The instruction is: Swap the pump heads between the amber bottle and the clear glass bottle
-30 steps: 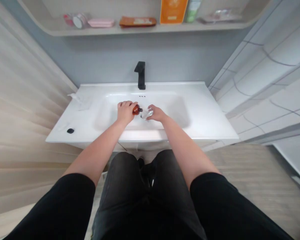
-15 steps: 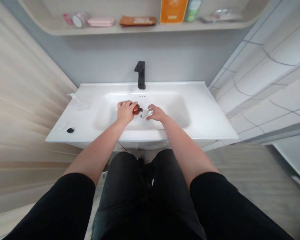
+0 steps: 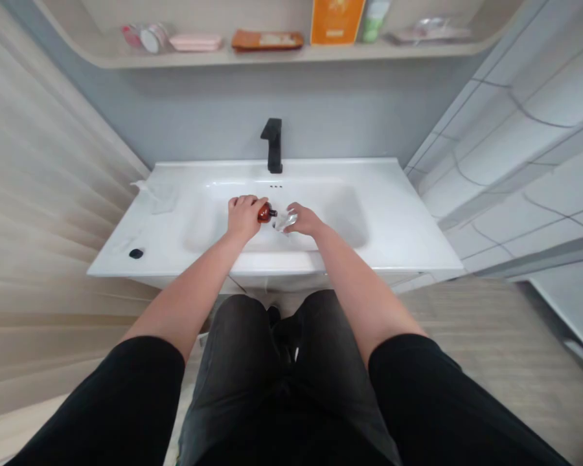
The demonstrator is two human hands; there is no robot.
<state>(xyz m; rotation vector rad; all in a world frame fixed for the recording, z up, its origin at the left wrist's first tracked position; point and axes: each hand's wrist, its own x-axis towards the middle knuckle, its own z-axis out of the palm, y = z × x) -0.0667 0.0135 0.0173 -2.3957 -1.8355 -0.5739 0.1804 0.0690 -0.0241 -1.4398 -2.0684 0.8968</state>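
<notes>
Over the white sink basin [image 3: 340,213], my left hand [image 3: 244,215] is wrapped round an amber bottle [image 3: 264,213]. The bottle lies tilted on its side, its dark neck pointing right. My right hand [image 3: 305,219] is closed on a small clear container [image 3: 285,222], whose near side faces the bottle's mouth. Bottle neck and container are close together; whether they touch I cannot tell. My left palm and fingers hide most of the bottle. Any liquid passing between the two is too small to make out.
A black faucet [image 3: 274,145] stands behind the basin. On the left counter lie a black cap-like piece [image 3: 136,254] and a clear plastic wrapper [image 3: 160,196]. Above, a shelf [image 3: 199,61] holds an orange box [image 3: 337,22], a green-white tube [image 3: 374,21] and several small items.
</notes>
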